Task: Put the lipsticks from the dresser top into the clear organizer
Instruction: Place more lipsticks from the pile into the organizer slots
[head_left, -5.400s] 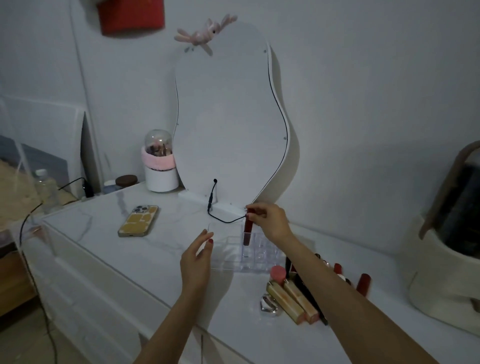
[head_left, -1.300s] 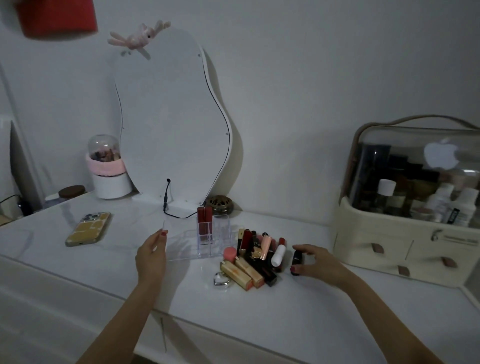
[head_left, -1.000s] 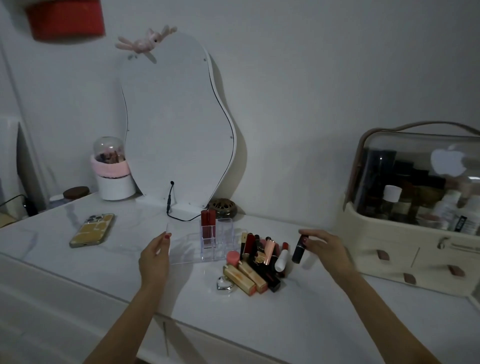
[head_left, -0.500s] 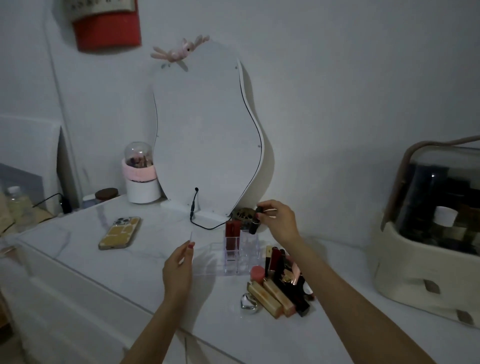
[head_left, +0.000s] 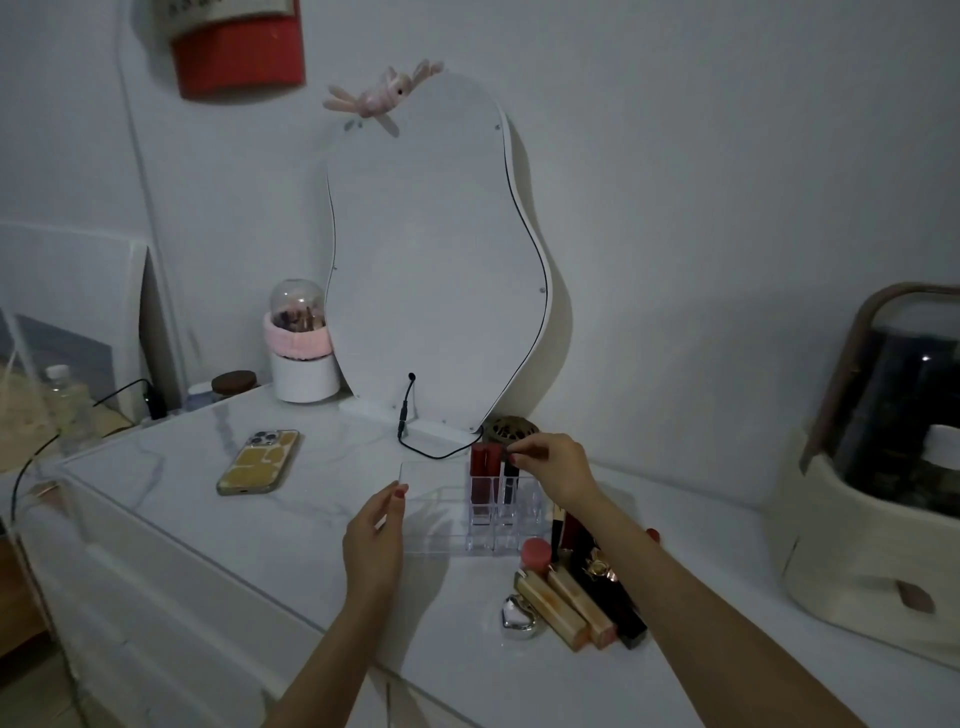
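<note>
Head view of a white marble-look dresser top (head_left: 322, 525). Clear organizer (head_left: 457, 512) sits at centre, near the foot of the wavy mirror (head_left: 434, 260). Left hand (head_left: 375, 535) rests at the organizer's near-left corner, fingers loosely curled w/ fingertips on the clear wall; no firm grasp visible. Right hand (head_left: 556, 470) is over the far-right compartments — thumb and forefinger pinched on the top of a dark lipstick (head_left: 510, 475) standing upright in a slot, just right of two red lipsticks (head_left: 482, 475) already slotted. Loose lipsticks (head_left: 576, 592) lie in a pile just near-right of the organizer, partly under the right forearm. Phone (head_left: 260, 461) lies far left; cosmetics case (head_left: 878, 483) at right edge.
</note>
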